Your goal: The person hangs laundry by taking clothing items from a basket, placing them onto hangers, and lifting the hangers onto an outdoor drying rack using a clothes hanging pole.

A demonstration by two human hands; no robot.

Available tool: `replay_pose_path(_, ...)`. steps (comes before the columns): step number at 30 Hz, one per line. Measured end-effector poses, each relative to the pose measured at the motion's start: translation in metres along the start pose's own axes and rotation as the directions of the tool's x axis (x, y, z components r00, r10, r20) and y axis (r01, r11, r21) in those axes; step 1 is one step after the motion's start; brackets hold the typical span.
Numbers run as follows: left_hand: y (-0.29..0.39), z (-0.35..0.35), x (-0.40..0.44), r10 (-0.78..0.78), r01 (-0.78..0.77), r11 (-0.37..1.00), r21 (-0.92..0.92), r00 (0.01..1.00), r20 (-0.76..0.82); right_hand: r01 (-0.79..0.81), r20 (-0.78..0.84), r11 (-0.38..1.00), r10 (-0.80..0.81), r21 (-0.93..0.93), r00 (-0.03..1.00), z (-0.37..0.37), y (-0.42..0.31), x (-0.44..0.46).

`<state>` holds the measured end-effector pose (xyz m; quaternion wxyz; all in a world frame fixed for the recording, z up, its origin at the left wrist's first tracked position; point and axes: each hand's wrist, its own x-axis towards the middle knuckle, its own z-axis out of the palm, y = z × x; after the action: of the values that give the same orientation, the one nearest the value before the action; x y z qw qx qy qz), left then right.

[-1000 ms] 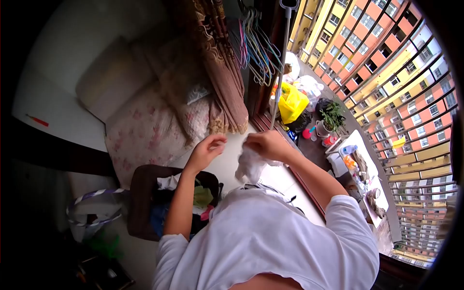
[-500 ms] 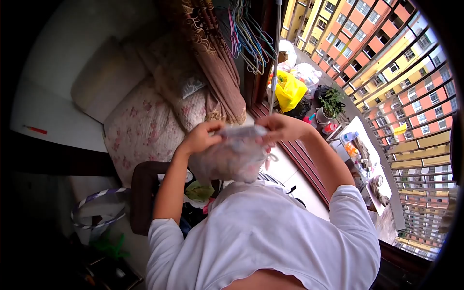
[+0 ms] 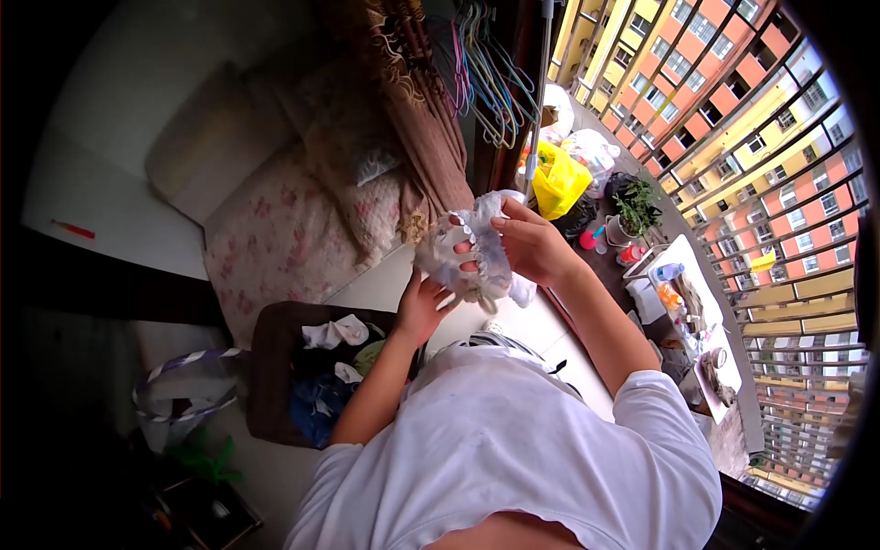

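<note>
A thin whitish cloth (image 3: pixel 490 252) with a gathered, ruffled edge hangs between my hands. My right hand (image 3: pixel 527 240) grips it at the upper right, some fingers passing through its opening. Just below its left side is my left hand (image 3: pixel 428 307), its fingers apart and touching or close to the cloth. Left of my left forearm, a dark brown bin (image 3: pixel 273 367) holds clothes, among them a white cloth (image 3: pixel 335 332) and a blue denim piece (image 3: pixel 319 399).
A flowered couch cover (image 3: pixel 266 247) lies at the left. Coloured hangers (image 3: pixel 495 82) hang beside the brown curtain (image 3: pixel 426 128). Beyond the door track are a yellow bag (image 3: pixel 559 181), a potted plant (image 3: pixel 634 206) and a white table (image 3: pixel 683 266) with bottles.
The cloth has moved up and right and is now spread open. My left hand has dropped lower and its fingers have opened. More of the bin shows.
</note>
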<state>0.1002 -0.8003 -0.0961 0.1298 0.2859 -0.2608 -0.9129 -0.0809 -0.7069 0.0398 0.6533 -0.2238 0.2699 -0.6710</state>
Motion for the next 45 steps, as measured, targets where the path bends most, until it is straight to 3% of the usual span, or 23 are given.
replay_pose_path(5, 0.033, 0.034, 0.024, 0.256, -0.29, 0.952, 0.093, 0.928, 0.269, 0.076, -0.167, 0.992, -0.092, -0.1, 0.982, -0.02, -0.01, -0.026)
replay_pose_path(9, 0.037, 0.032, 0.051, 0.2, -0.267, 0.929, 0.257, 0.945, 0.257, 0.048, -0.53, 0.869, -0.343, -0.492, 0.776, -0.094, -0.008, -0.066)
replay_pose_path(11, 0.007, 0.027, 0.071, -0.004, -0.063, 0.933, 0.354, 0.982, 0.187, -0.089, -0.623, 0.802, -0.383, -0.59, 0.682, -0.148, 0.015, -0.095)
replay_pose_path(15, -0.059, 0.027, 0.106, -0.438, 0.279, 0.482, 0.831, 0.898, -0.047, -0.603, -0.85, 0.629, -0.192, -0.49, 0.49, -0.226, 0.065, -0.154)
replay_pose_path(17, -0.06, 0.074, 0.131, -0.367, 0.281, 0.55, 0.787, 0.927, -0.074, -0.58, -0.85, 0.635, -0.269, -0.51, 0.452, -0.213, 0.025, -0.16)
replay_pose_path(19, -0.042, 0.157, 0.147, -0.22, 0.051, 0.863, 0.503, 0.934, 0.283, -0.51, -0.81, 0.63, -0.431, -0.586, 0.398, -0.194, -0.039, -0.17)
replay_pose_path(20, -0.012, 0.215, 0.124, -0.153, -0.012, 0.934, 0.357, 0.89, 0.43, -0.308, -0.612, 0.538, -0.593, -0.784, 0.523, -0.129, -0.088, -0.183)
replay_pose_path(21, 0.014, 0.273, 0.095, 0.065, -0.257, 0.9, 0.352, 0.878, 0.475, -0.084, -0.308, 0.305, -0.831, -0.949, 0.463, -0.11, -0.127, -0.204)
replay_pose_path(22, 0.036, 0.315, 0.07, 0.224, -0.542, 0.736, 0.406, 0.76, 0.61, -0.3, -0.045, -0.102, -0.894, -0.949, 0.446, -0.068, -0.157, -0.235)
replay_pose_path(23, 0.047, 0.343, 0.04, 0.349, -0.686, 0.717, 0.123, 0.506, 0.789, -0.544, 0.222, -0.422, -0.891, -0.725, 0.396, -0.026, -0.187, -0.267)
replay_pose_path(24, 0.062, 0.359, 0.001, 0.429, -0.906, 0.414, 0.081, 0.273, 0.861, -0.547, 0.455, -0.412, -0.888, -0.729, 0.061, -0.004, -0.187, -0.275)
replay_pose_path(25, 0.053, 0.362, 0.003, 0.54, -0.979, -0.108, -0.174, -0.205, 0.816, -0.504, 0.535, -0.417, -0.838, -0.756, -0.109, -0.009, -0.166, -0.273)
replay_pose_path(27, -0.004, 0.344, 0.02, 0.538, -0.934, -0.144, -0.328, -0.352, 0.766, -0.532, 0.383, -0.36, -0.921, -0.766, 0.072, -0.069, -0.108, -0.255)
replay_pose_path(28, -0.052, 0.317, 0.063, 0.423, -0.996, -0.043, -0.072, -0.083, 0.902, -0.628, -0.064, -0.269, -0.888, -0.73, 0.455, -0.123, -0.078, -0.242)
replay_pose_path(29, -0.097, 0.258, 0.118, -0.251, -0.873, -0.427, 0.236, 0.366, 0.896, -0.746, -0.653, -0.256, -0.366, -0.614, 0.663, -0.182, -0.043, -0.238)
replay_pose_path(30, -0.133, 0.186, 0.143, -0.652, -0.927, -0.217, 0.307, 0.372, 0.661, -0.793, -0.817, -0.201, 0.172, -0.576, 0.55, -0.222, 0.001, -0.25)
replay_pose_path(32, -0.13, 0.127, 0.184, -0.889, -0.915, -0.108, 0.39, 0.264, 0.374, -0.804, -0.742, 0.278, 0.312, -0.526, 0.593, -0.248, 0.031, -0.249)
replay_pose_path(34, -0.137, 0.07, 0.169, -0.654, -0.236, 0.163, 0.958, 0.701, 0.284, -0.725, -0.785, 0.47, 0.102, -0.503, 0.611, -0.215, 0.03, -0.23)
replay_pose_path(35, -0.148, 0.05, 0.149, -0.581, 0.21, 0.391, 0.896, 0.812, 0.064, -0.685, -0.817, 0.563, 0.029, -0.462, 0.576, -0.197, 0.042, -0.237)
replay_pose_path(36, -0.136, 0.056, 0.154, -0.56, 0.22, 0.513, 0.83, 0.819, 0.129, -0.663, -0.831, 0.58, -0.043, -0.472, 0.554, -0.204, 0.035, -0.229)
replay_pose_path(41, -0.03, 0.202, 0.114, -0.003, -0.151, 0.873, 0.464, 0.949, 0.316, -0.393, -0.625, 0.486, -0.58, -0.78, 0.523, -0.115, -0.112, -0.188)
replay_pose_path(43, 0.006, 0.257, 0.072, 0.23, -0.479, 0.703, 0.526, 0.853, 0.469, -0.103, -0.218, 0.203, -0.963, -0.974, 0.162, -0.059, -0.149, -0.193)
replay_pose_path(45, 0.004, 0.275, 0.049, 0.637, -0.945, -0.055, 0.323, 0.216, 0.74, -0.266, 0.391, -0.346, -0.91, -0.9, -0.137, -0.062, -0.153, -0.202)
